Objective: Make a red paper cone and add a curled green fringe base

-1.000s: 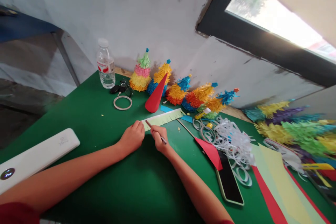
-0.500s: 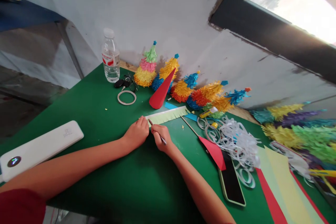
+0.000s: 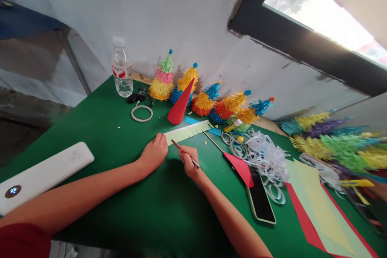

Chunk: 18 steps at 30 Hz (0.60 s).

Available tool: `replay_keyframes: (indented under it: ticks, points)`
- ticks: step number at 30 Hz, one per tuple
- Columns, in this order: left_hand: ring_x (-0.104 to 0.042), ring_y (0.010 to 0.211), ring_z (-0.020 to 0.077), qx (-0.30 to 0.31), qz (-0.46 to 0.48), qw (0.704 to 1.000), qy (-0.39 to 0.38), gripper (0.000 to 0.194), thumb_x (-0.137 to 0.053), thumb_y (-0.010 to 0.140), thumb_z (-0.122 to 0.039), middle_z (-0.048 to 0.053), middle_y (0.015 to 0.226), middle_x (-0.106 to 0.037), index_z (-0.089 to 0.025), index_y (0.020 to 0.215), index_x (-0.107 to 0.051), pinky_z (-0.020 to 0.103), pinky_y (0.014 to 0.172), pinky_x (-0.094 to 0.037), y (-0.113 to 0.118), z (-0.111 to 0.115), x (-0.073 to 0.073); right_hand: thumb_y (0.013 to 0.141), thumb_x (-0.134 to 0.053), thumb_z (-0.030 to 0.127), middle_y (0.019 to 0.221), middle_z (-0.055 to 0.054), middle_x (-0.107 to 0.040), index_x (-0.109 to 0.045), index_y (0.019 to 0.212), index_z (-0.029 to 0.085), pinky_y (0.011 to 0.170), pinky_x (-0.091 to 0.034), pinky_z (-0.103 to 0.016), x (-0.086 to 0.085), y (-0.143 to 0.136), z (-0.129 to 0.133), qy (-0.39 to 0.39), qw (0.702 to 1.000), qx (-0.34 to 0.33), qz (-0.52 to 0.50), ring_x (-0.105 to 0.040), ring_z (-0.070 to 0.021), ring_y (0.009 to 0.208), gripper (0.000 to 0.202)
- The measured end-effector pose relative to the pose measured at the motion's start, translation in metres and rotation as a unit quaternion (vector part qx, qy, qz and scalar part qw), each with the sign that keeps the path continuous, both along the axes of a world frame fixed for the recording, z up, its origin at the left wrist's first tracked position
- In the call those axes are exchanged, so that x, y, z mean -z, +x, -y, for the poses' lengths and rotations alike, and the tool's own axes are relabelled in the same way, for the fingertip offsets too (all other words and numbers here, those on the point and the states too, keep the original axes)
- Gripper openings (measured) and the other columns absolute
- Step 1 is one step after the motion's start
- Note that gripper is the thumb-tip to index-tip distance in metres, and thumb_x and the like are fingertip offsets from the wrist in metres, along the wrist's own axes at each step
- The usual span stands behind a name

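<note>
Rested left hand (image 3: pixel 153 153) (grip unclear) on pale-green strip (image 3: pixel 189 131), held slim tool (image 3: pixel 175 144) in right hand (image 3: pixel 190 160), judged far end fringed, near end uncut.

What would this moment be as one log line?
left hand: on end of paper strip | right hand: holding thin tool | red cone: standing beyond strip

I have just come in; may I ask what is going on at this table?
A person's left hand holds down the left end of a pale green fringed strip on the green table. The right hand grips a slim tool, its tip close to the strip's edge. Behind stand a plain red cone and several fringed cones.
</note>
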<state>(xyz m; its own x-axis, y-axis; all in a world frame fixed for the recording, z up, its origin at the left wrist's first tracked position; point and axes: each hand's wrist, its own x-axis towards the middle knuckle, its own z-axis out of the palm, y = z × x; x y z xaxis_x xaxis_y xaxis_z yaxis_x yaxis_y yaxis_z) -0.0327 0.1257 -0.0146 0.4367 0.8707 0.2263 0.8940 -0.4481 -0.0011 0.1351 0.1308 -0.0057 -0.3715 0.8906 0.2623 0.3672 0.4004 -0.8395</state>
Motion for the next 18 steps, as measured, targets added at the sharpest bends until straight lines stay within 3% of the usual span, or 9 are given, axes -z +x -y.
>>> replay_keyframes:
  ticks: [3, 7, 18]
  points:
    - [-0.056, 0.103, 0.0257, -0.004, -0.021, 1.000, 0.016, 0.031, -0.043, 0.086, -0.004, 0.021, 0.105, -0.063, 0.000, 0.110, -0.062, 0.033, 0.083, -0.051, 0.001, 0.002, 0.000, 0.074, -0.036, 0.020, 0.051, 0.003, -0.034, -0.036, 0.055, 0.021, 0.052, -0.027, -0.025, 0.003, -0.011, -0.014, 0.006, 1.000, 0.000, -0.002, -0.033, -0.0112, 0.051, 0.019]
    - [-0.053, 0.114, 0.0262, -0.011, -0.030, 0.999, 0.035, 0.035, -0.044, 0.085, -0.003, 0.024, 0.117, -0.061, 0.002, 0.117, -0.059, 0.034, 0.093, -0.048, 0.002, 0.002, 0.004, 0.075, -0.037, 0.020, 0.052, 0.003, -0.038, -0.039, 0.058, 0.020, 0.054, -0.029, -0.024, 0.005, -0.019, -0.021, 0.025, 0.999, -0.020, 0.027, -0.036, -0.0112, 0.051, 0.018]
    - [-0.054, 0.115, 0.0274, -0.007, -0.026, 1.000, 0.003, 0.035, -0.044, 0.084, -0.003, 0.026, 0.119, -0.060, 0.002, 0.116, -0.059, 0.037, 0.096, -0.047, 0.002, 0.001, 0.003, 0.076, -0.034, 0.017, 0.052, 0.004, -0.034, -0.034, 0.058, 0.021, 0.053, -0.026, -0.025, -0.005, -0.010, -0.009, 0.049, 0.986, -0.083, 0.132, -0.030, -0.0108, 0.050, 0.018]
